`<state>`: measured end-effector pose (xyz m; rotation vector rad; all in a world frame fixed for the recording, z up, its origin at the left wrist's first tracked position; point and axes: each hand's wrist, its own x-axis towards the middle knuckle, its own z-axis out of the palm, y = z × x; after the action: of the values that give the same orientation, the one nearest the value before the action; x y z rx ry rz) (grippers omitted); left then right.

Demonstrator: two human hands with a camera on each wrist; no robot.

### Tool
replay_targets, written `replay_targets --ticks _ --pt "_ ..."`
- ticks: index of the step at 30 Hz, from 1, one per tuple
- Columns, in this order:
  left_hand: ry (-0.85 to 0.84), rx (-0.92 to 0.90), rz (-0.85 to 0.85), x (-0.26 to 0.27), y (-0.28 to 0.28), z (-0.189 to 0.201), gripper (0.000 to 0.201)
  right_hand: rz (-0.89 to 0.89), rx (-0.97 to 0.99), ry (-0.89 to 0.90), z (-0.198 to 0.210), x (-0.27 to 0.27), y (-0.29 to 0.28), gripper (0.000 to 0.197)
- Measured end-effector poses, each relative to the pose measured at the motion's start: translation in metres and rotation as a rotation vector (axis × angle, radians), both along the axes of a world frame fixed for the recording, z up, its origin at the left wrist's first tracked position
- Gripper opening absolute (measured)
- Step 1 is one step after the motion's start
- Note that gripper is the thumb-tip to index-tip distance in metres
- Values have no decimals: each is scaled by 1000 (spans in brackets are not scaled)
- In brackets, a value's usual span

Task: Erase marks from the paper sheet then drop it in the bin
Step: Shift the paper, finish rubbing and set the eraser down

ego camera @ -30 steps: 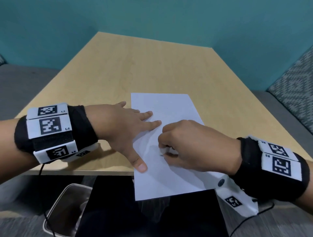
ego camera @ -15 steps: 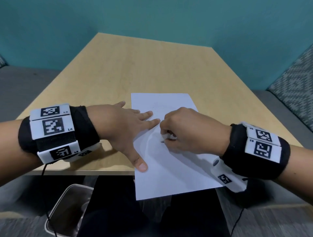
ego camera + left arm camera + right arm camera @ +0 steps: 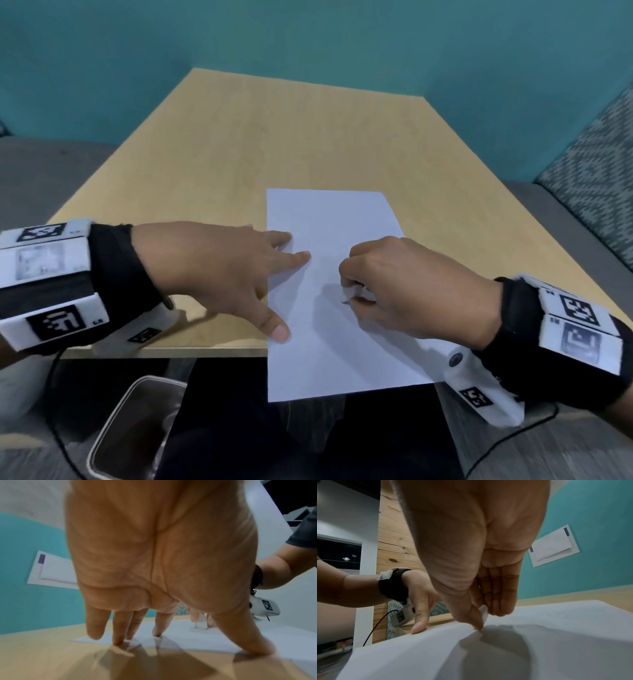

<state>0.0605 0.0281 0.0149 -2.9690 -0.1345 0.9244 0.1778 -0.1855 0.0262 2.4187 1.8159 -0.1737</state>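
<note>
Here the paper sheet (image 3: 329, 219), overhanging the desk (image 3: 274, 137) at 6 o'clock, is pinned by the flat left hand (image 3: 219, 270); an eraser (image 3: 354, 293) is pinched by the right hand (image 3: 400, 294) (hard rubbing could crumple or tear it).

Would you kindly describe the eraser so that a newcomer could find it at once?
Start at the wooden table and find the white paper sheet overhanging its near edge. The right hand is curled over the sheet's middle. The eraser is the small white block pinched in its fingertips, pressed against the paper.
</note>
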Motion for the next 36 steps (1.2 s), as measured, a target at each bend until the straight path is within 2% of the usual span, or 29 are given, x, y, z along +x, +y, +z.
replay_targets --ticks 3,8,14,17,19,23,27,33,36 --pt "-14 -46 7 -4 3 -2 131 -28 19 65 1 3 -1 8" --pt "-8 16 2 -4 0 -1 130 -38 50 154 6 9 9 13" --pt "-17 19 0 -2 -3 0 133 -28 41 64 2 0 20 11" --pt "-24 11 11 -3 -1 -2 134 72 -18 2 -1 -20 16 15" --pt "-34 10 7 -3 0 -2 134 81 -34 3 1 -20 18 13" --pt "-32 14 19 -2 0 -3 134 -22 24 -4 6 -3 28 8" --pt "-44 -14 12 -1 4 -6 135 118 -45 -13 1 -27 27 13" --pt "-39 -19 13 -2 1 -2 135 -1 1 -22 4 -5 32 9" --pt "-38 -24 29 -3 -1 -1 140 102 -35 -29 1 -24 28 12"
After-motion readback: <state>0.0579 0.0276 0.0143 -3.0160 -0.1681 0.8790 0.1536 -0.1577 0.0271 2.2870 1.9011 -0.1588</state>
